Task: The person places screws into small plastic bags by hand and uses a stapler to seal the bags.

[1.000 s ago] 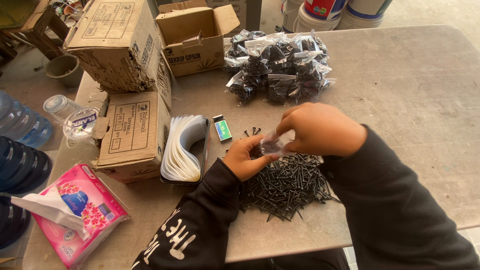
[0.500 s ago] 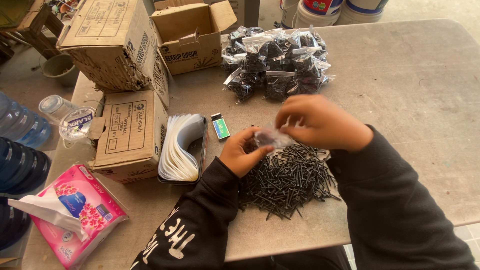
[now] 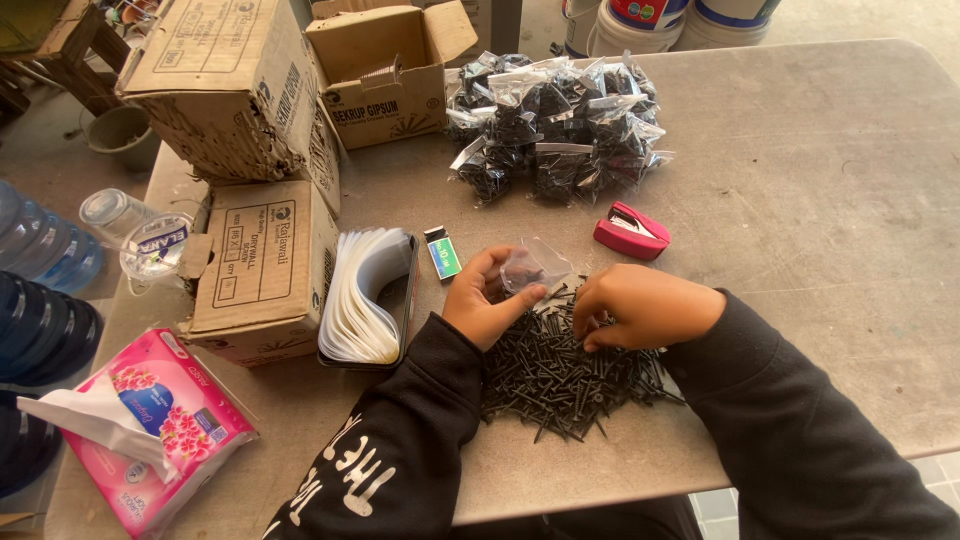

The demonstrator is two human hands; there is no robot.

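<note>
Left hand fingers pinch a small clear bag, held just above the far edge of the loose black screws; right hand curled down into the pile, fingers closed among the screws, though what they grip is hidden; pile lies near-centre on the grey bench; pink stapler just beyond the right hand; filled screw bags farther off; stack of empty bags and cardboard boxes to the left.
</note>
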